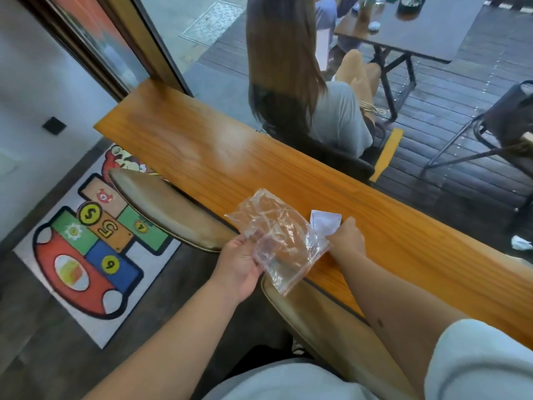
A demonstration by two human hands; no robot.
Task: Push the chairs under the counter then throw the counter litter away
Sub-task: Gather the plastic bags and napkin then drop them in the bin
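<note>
Collecting litter: the left hand [236,264] pinches a clear plastic bag [277,241] above the near edge of the counter [202,145], keeping it clear while the right hand [347,238] closes on a white paper scrap [324,223] there. Both chair backs [161,203] sit against that edge.

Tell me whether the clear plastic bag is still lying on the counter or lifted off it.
Lifted: the left hand holds the plastic bag above the counter edge.

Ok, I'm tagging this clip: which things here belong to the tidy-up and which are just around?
Job: clear plastic bag in left hand; white paper scrap under right hand; two chairs; counter.
Around: hopscotch mat, outdoor table, seated person.
</note>
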